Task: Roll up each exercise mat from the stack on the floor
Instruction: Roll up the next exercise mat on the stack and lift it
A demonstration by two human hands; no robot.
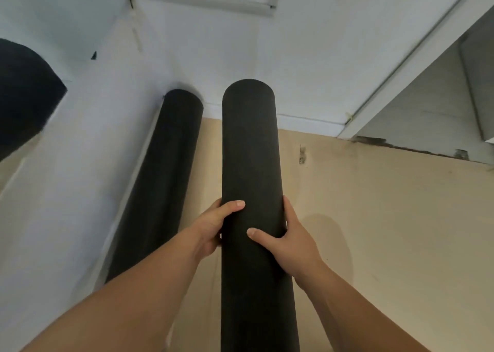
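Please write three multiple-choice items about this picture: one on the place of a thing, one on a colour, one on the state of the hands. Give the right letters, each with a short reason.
1. Where is the second rolled mat?
A. left of the held mat, against the white wall
B. right of it
C. on top of it

2. Which colour is the held mat?
A. red
B. black
C. yellow

3. What holds the held mat?
A. one hand only
B. no hand
C. both hands

1 A: it stands against the wall at the left.
2 B: its surface is black.
3 C: the left hand and the right hand each grip it.
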